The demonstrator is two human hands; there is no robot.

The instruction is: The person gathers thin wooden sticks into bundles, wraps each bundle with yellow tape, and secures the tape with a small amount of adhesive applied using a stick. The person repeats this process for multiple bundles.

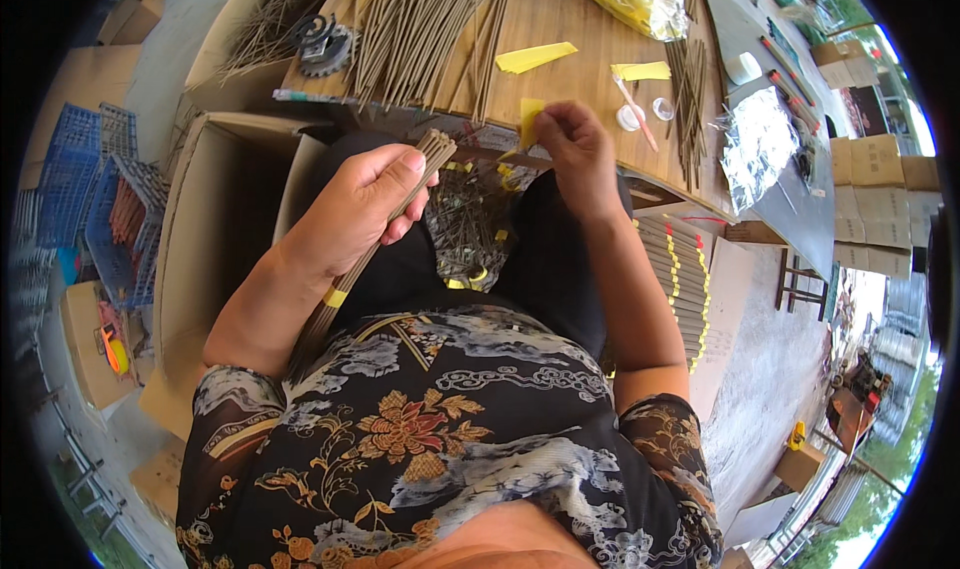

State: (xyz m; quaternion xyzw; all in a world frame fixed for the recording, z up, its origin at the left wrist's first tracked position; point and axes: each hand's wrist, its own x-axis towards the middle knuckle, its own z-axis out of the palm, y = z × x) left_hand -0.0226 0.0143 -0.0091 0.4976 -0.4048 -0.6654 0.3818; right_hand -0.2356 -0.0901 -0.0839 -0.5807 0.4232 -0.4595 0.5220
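My left hand (372, 201) is closed around a bundle of thin brown sticks (436, 149), held at a slant over my lap. A yellow paper band (336, 297) wraps the bundle lower down, near my left forearm. At the table's near edge my right hand (578, 147) pinches a small yellow paper strip (531, 119) between thumb and fingers. Beyond it, a stack of yellow strips (536, 57) lies on the wooden table (560, 9). Many loose brown sticks (425, 29) are spread at the table's left.
More yellow strips (641, 71), a small brush (635, 114) and a white pot (630, 118) are on the table's right side. A cardboard box (215, 239) stands left of my legs. Banded stick bundles (680, 269) lie at the right. Blue crates (75, 184) stand far left.
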